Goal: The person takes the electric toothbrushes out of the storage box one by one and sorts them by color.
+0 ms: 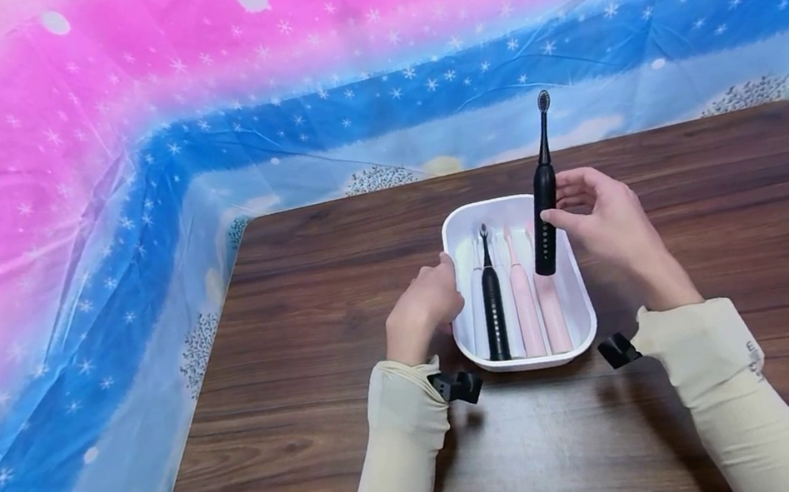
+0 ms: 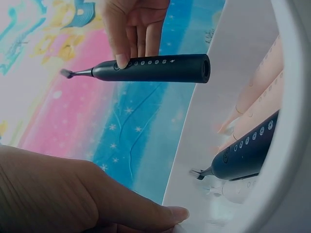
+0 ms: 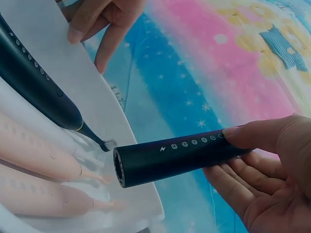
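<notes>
My right hand (image 1: 610, 220) pinches a black electric toothbrush (image 1: 544, 187) by its handle, thumb on the button side and fingers behind. The toothbrush tilts slightly, bristles up, over the right side of a white bin (image 1: 532, 364). My left hand (image 1: 423, 301) grips the bin's left rim, its thumb (image 2: 177, 213) on the edge. Inside the bin, a second black electric toothbrush (image 1: 494, 308) lies heads-away, between pale white ones (image 1: 480, 322) and two pink electric toothbrushes (image 1: 527, 311). The held toothbrush's open-looking round base (image 3: 119, 167) faces the bin in the right wrist view.
The bin stands on a dark wood-grain table (image 1: 301, 335). Behind and left of the table hangs a pink and blue patterned cloth (image 1: 315, 114). A black wrist camera (image 1: 460, 388) sits on the left sleeve and another camera (image 1: 619, 351) on the right.
</notes>
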Demonstrator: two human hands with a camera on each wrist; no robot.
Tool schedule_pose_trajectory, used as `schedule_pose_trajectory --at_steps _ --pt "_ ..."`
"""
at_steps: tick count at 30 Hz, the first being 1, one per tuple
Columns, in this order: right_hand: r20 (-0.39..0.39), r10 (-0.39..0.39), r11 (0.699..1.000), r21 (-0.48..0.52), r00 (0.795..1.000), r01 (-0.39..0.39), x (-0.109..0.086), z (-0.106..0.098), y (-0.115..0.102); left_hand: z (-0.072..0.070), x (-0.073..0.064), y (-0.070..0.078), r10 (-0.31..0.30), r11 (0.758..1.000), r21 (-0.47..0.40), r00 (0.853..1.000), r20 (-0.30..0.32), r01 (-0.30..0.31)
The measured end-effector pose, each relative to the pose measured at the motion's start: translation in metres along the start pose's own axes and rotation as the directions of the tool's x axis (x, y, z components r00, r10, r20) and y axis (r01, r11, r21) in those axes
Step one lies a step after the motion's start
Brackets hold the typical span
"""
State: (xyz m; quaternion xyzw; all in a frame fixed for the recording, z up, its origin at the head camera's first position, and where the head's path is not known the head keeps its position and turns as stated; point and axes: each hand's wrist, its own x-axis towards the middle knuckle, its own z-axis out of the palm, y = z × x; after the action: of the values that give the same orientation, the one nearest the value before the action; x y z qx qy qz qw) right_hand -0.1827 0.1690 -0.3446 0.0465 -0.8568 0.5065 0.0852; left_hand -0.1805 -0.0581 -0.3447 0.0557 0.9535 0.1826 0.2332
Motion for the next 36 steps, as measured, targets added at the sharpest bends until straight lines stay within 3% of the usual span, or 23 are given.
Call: schedule_pose_trajectory --at_steps 9,17,36 --pt "-0.046 -0.016 1.000 -0.012 0.999 0.015 0.006 -0.009 0.003 0.000 -0.001 0.001 -0.006 1.000 -0.006 1.000 0.001 0.006" --pt "-0.116 -0.059 0.997 0.042 0.991 0.064 0.011 -0.016 0.005 -0.001 -0.002 0.001 -0.008 1.000 -0.011 1.000 0.000 0.008" --pt "-0.166 -0.046 0.999 0.011 0.985 0.049 0.022 -0.027 0.031 0.001 -0.002 0.000 -0.010 1.000 0.000 1.000 0.001 0.010"
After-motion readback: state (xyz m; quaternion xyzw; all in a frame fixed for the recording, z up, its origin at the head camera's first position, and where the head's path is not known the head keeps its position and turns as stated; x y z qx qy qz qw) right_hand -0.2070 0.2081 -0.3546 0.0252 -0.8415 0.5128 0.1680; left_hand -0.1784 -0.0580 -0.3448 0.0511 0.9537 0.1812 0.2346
